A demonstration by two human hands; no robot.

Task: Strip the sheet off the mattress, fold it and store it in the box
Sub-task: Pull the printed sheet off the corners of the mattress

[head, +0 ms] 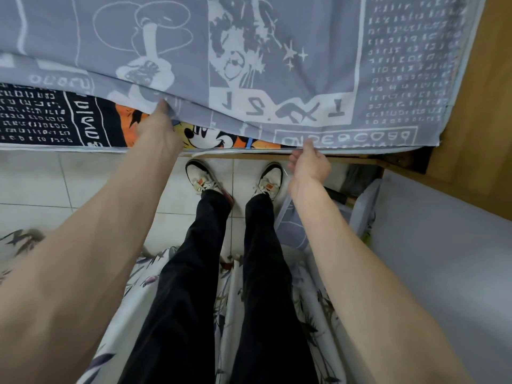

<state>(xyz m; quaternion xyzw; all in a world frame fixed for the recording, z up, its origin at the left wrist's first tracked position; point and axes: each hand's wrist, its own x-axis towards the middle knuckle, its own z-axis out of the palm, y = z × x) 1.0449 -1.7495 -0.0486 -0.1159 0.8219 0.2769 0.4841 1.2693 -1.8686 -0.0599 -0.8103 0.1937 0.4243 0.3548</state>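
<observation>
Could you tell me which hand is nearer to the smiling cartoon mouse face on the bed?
Left. The left hand grips the grey sheet right beside the mouse face; the right hand is further right.

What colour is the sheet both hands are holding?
Grey-blue sheet with white cartoon prints and lettering, seen in the head view.

White floor tiles [41,187] fill the centre left; white sneakers [203,177] and black trousers [191,286] occupy the centre; floral fabric [313,314] lies at the bottom; wooden frame [487,106] stands upper right.
</observation>
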